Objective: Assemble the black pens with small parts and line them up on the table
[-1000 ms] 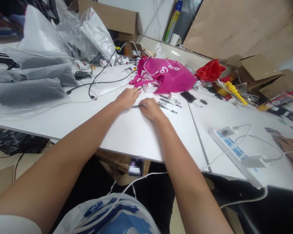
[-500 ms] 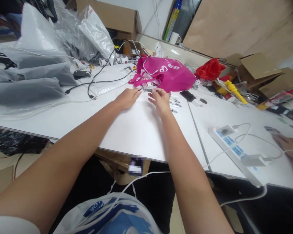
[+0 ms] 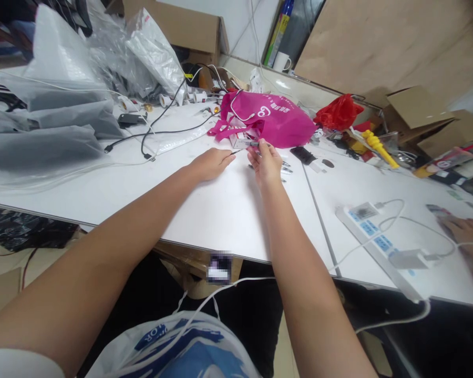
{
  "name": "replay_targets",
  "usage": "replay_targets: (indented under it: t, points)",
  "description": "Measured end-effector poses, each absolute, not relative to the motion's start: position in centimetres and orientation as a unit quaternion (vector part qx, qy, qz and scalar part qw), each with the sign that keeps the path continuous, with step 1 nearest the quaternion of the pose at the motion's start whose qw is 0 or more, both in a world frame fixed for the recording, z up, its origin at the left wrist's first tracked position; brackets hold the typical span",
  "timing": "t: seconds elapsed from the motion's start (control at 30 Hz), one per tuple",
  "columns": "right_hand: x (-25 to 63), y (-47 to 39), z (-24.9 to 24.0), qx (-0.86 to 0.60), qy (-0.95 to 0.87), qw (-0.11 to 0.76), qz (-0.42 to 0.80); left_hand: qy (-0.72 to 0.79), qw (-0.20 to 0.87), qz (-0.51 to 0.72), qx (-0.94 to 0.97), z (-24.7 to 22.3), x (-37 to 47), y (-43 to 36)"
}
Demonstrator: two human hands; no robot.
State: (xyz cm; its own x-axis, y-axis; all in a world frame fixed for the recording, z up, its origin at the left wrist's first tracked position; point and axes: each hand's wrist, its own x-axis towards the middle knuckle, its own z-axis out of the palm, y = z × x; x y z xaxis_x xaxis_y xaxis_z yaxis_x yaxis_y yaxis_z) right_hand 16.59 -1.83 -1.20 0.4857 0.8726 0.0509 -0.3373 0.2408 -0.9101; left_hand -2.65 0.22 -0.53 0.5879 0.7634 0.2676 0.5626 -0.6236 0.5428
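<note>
From where I stand, the left hand (image 3: 213,164) is closed, pinching a thin dark stick (image 3: 237,152) that points toward the other hand. The right hand (image 3: 268,165) grips a pen (image 3: 254,144) between thumb and fingers, just above the desk (image 3: 220,215); I can't tell whether stick and pen touch. More pens (image 3: 286,168) lie beside the right hand, partly hidden by it. Just beyond sit a small white box (image 3: 236,140) and a pink bag (image 3: 287,123).
</note>
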Motion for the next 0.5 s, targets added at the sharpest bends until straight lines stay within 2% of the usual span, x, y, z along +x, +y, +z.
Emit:
replay_targets:
  t: [0.5]
  points:
    - [16.62, -1.42, -1.55, -0.472, -0.368, 0.704, 0.384, 0.379, 0.195, 0.233, 0.874, -0.5, -2.57, 0.2]
